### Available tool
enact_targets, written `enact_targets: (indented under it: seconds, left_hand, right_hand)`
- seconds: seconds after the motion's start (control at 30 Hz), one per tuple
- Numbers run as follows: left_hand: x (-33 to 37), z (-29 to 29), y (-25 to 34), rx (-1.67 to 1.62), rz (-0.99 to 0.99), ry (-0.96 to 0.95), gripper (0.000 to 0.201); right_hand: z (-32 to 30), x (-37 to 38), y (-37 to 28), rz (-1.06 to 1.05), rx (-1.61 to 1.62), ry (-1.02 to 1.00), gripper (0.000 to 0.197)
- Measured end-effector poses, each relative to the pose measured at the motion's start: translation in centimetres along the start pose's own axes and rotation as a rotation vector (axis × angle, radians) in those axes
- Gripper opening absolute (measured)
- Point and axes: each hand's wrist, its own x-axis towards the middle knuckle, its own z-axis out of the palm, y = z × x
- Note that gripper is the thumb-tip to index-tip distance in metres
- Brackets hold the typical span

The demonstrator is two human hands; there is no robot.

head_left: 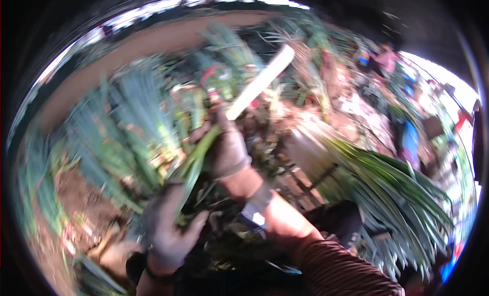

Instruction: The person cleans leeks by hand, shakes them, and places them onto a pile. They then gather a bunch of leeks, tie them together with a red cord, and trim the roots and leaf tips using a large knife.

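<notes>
Brown bare ground [168, 37] curved across the far side of our spot, with a bright strip of light along the rim and a lot of motion blur over everything. Rows of green leek bundles [145, 105] stood or leaned along our left, and a bit of red [208, 74] showed near the ones in the middle. We had our gloved right hand [229, 148] closed around one leek [261, 82], right about where white turned to green; its pale shaft stuck out up and to the right, and its leaves ran back down toward our other side. Our gloved left hand [173, 224] was loosely open near those leaves, thumb spread away from the fingers, though honestly we couldn't tell if it was touching them. Over on our right, a big heap of leeks [392, 194] lay fanned out, white ends toward the middle. We also had a watch-like device [253, 214] on the right wrist, below a dark reddish sleeve [341, 268].
</notes>
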Motion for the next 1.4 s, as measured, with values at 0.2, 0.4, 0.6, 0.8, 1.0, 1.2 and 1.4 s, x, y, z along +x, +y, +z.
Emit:
enact_targets:
  seconds: [0.2, 0.4, 0.6, 0.8, 1.0, 1.2, 1.4]
  left_hand:
    - [-1.9, -0.8, -9.8, -0.272, -0.355, -0.592, 0.077]
    - [-1.9, 2.7, -7.9, -1.63, -0.821, -0.387, 0.031]
    - [3.0, 6.1, 0.2, -1.331, -0.612, -0.02, 0.028]
    - [9.5, 9.2, 8.6, -1.118, -0.372, 0.221, 0.029]
    - [13.3, 15.7, 10.2, -0.866, -0.22, -0.083, 0.031]
    - [13.2, 28.9, 6.7, -0.728, -0.095, -0.303, 0.022]
    - [15.0, 42.6, 6.1, -0.469, 0.313, -0.323, 0.038]
  right_hand:
    - [5.8, -2.7, -5.7, -0.108, -0.192, -0.286, 0.043]
    - [2.7, -7.3, -5.4, 0.298, -0.362, -0.757, 0.093]
    - [5.3, -11.6, -8.3, -0.43, -0.939, -0.603, 0.085]
    - [9.0, -12.5, -14.9, -0.687, -1.176, -0.425, 0.051]
    - [13.1, -13.8, -33.1, -1.21, -1.906, -0.216, 0.038]
    - [12.5, -17.8, -44.2, -1.292, -3.046, -0.11, 0.032]
    - [0.7, -25.1, -48.2, -0.161, -3.173, 0.447, 0.037]
